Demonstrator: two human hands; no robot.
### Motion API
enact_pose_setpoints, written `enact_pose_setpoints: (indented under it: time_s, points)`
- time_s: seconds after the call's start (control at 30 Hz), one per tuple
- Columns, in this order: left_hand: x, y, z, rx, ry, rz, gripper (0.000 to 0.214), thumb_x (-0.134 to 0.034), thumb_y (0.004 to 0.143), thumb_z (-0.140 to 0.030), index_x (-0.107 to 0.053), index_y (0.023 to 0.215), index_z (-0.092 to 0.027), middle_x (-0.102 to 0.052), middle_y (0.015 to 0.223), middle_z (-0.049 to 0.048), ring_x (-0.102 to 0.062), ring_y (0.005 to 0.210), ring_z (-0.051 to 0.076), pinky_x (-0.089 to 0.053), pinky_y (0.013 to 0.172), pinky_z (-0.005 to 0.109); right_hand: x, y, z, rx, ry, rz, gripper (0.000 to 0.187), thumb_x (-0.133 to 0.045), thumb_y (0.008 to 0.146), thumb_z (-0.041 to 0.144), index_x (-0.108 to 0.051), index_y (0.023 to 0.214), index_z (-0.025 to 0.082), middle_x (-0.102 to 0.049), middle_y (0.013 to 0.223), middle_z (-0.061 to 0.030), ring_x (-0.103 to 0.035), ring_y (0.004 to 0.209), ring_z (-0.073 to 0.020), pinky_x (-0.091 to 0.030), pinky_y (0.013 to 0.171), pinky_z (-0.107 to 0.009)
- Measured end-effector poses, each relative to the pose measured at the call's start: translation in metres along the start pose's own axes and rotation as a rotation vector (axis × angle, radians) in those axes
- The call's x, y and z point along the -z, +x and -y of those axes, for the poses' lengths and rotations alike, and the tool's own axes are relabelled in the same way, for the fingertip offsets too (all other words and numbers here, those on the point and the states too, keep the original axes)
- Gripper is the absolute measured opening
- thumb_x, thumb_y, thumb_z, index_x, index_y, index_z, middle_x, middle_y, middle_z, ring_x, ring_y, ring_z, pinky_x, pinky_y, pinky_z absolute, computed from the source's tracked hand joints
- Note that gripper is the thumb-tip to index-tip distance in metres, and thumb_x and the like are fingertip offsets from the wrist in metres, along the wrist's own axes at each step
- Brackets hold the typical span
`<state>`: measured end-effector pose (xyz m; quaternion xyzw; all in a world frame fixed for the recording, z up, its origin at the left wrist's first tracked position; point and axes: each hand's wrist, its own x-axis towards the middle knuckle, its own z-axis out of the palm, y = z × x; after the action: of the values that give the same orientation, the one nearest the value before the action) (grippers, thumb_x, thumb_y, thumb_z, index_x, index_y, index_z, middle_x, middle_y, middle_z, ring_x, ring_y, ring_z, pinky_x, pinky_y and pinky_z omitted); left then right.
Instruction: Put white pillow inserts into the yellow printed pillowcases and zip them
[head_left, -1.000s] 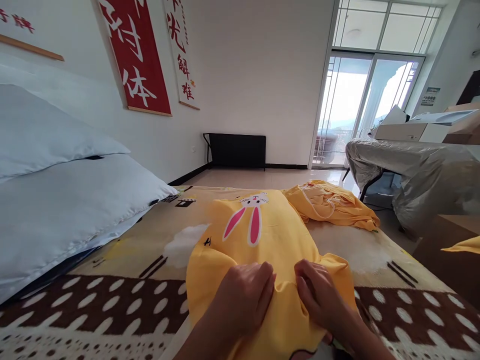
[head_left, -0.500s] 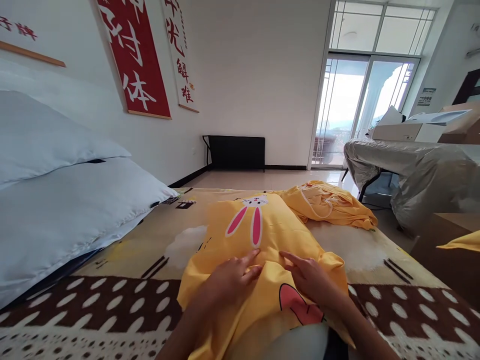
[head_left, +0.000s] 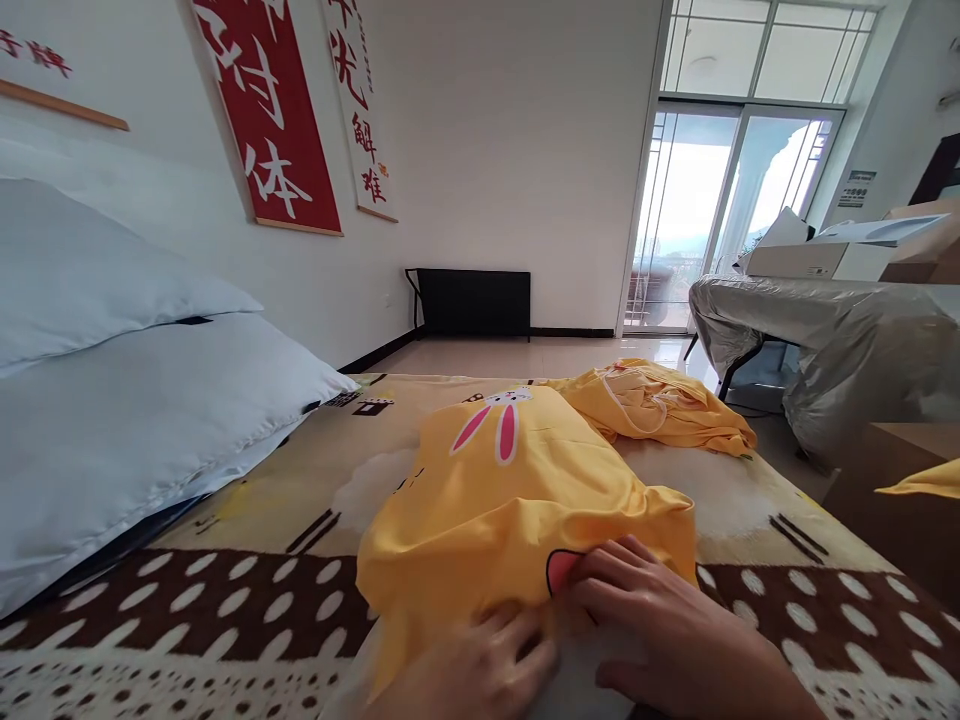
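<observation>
A yellow pillowcase [head_left: 517,490] printed with an upside-down rabbit lies on the patterned bedspread in front of me, rumpled at its near end. My left hand [head_left: 487,660], slightly blurred, has its fingers curled on the near edge of the fabric. Beside it, my right hand [head_left: 652,620] bends its fingers over the cloth near a pink printed patch, with the thumb lower down. Something pale, partly covered, shows below and between the hands; its kind is hard to make out.
White pillows [head_left: 165,400] are stacked on the left of the bedspread [head_left: 375,470]. A crumpled yellow cloth [head_left: 652,405] lies at the far right of the bed. Beyond stand a plastic-covered table [head_left: 840,320] with boxes and a cardboard box [head_left: 885,500].
Both hands have come back toward me from the middle of the pillowcase to its near end. The near fabric has gathered into folds, covering part of the pink print.
</observation>
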<state>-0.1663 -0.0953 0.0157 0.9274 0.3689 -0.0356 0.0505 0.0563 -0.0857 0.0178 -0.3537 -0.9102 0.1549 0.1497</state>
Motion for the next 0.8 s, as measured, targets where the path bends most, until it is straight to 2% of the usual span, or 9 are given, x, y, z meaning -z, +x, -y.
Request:
enact_pose_setpoints:
  time_s: [0.07, 0.13, 0.27, 0.37, 0.43, 0.57, 0.63, 0.7, 0.8]
  points:
    - [-0.006, 0.014, 0.002, 0.173, 0.012, -0.047, 0.044, -0.058, 0.068, -0.016, -0.056, 0.112, -0.019, -0.058, 0.113, 0.0099, -0.054, 0.103, 0.028, -0.046, 0.089, 0.039, -0.012, 0.012, -0.009, -0.032, -0.09, -0.089, 0.045, -0.055, 0.072, 0.012, -0.054, 0.114, 0.025, -0.053, 0.121, -0.0024, -0.042, 0.117, -0.0201, -0.027, 0.102, -0.034]
    - [-0.008, 0.025, 0.008, 0.291, 0.01, -0.095, 0.051, -0.056, 0.063, -0.015, -0.054, 0.114, -0.016, -0.056, 0.114, 0.0122, -0.051, 0.105, 0.03, -0.045, 0.09, 0.044, -0.02, 0.021, -0.019, -0.074, -0.145, -0.142, 0.05, -0.051, 0.068, 0.009, -0.054, 0.115, 0.025, -0.052, 0.122, -0.0031, -0.041, 0.118, -0.0207, -0.028, 0.101, -0.035]
    - [-0.004, 0.031, 0.022, 0.347, 0.038, -0.131, 0.053, -0.046, 0.063, -0.006, -0.054, 0.115, -0.015, -0.055, 0.117, 0.0123, -0.05, 0.108, 0.029, -0.045, 0.089, 0.044, -0.016, 0.022, -0.04, -0.165, -0.219, -0.189, 0.049, -0.044, 0.07, 0.005, -0.058, 0.112, 0.025, -0.057, 0.12, -0.0048, -0.047, 0.114, -0.0202, -0.031, 0.096, -0.034]
    - [0.007, 0.018, 0.036, 0.453, 0.119, -0.132, 0.053, -0.038, 0.067, 0.0, -0.058, 0.112, -0.017, -0.058, 0.116, 0.0118, -0.053, 0.108, 0.028, -0.044, 0.089, 0.044, -0.001, 0.01, -0.061, -0.311, -0.259, -0.227, 0.044, -0.04, 0.07, 0.002, -0.066, 0.097, 0.025, -0.067, 0.104, -0.0035, -0.058, 0.099, -0.0192, -0.037, 0.087, -0.032]
    - [0.017, 0.002, 0.046, 0.552, 0.101, -0.145, 0.055, -0.036, 0.067, 0.003, -0.061, 0.11, -0.019, -0.061, 0.115, 0.0096, -0.054, 0.108, 0.025, -0.042, 0.091, 0.041, 0.01, -0.003, -0.077, -0.402, -0.254, -0.29, 0.041, -0.041, 0.072, 0.007, -0.068, 0.096, 0.027, -0.069, 0.099, -0.0021, -0.062, 0.091, -0.02, -0.041, 0.08, -0.031]
    - [0.032, -0.034, 0.071, 0.732, -0.003, -0.238, 0.057, -0.035, 0.066, 0.001, -0.063, 0.107, -0.025, -0.064, 0.115, 0.0025, -0.059, 0.101, 0.02, -0.043, 0.086, 0.034, 0.027, -0.026, -0.101, -0.468, -0.158, -0.549, 0.034, -0.044, 0.078, 0.021, -0.069, 0.099, 0.029, -0.071, 0.098, -0.0011, -0.064, 0.086, -0.0215, -0.046, 0.075, -0.031]
    - [0.035, -0.049, 0.083, 0.769, 0.017, -0.313, 0.054, -0.035, 0.065, -0.002, -0.064, 0.105, -0.025, -0.063, 0.115, 0.0011, -0.059, 0.1, 0.02, -0.043, 0.084, 0.033, 0.032, -0.03, -0.104, -0.472, -0.081, -0.727, 0.029, -0.047, 0.078, 0.026, -0.071, 0.095, 0.027, -0.072, 0.094, -0.0012, -0.064, 0.085, -0.021, -0.047, 0.073, -0.03]
    - [0.035, -0.061, 0.092, 0.749, 0.064, -0.448, 0.047, -0.036, 0.066, -0.009, -0.064, 0.101, -0.024, -0.064, 0.11, 0.001, -0.06, 0.097, 0.02, -0.043, 0.082, 0.033, 0.034, -0.03, -0.103, -0.431, -0.009, -0.899, 0.025, -0.052, 0.076, 0.029, -0.072, 0.09, 0.026, -0.071, 0.092, -0.0014, -0.063, 0.085, -0.0202, -0.047, 0.072, -0.028]
    - [0.037, -0.07, 0.094, 0.685, 0.196, -0.789, 0.036, -0.034, 0.075, -0.023, -0.064, 0.096, -0.025, -0.065, 0.101, 0.0019, -0.059, 0.092, 0.021, -0.044, 0.08, 0.035, 0.035, -0.028, -0.096, -0.37, 0.063, -1.128, 0.023, -0.057, 0.074, 0.034, -0.073, 0.087, 0.023, -0.068, 0.09, -0.0028, -0.06, 0.086, -0.0191, -0.046, 0.069, -0.026]
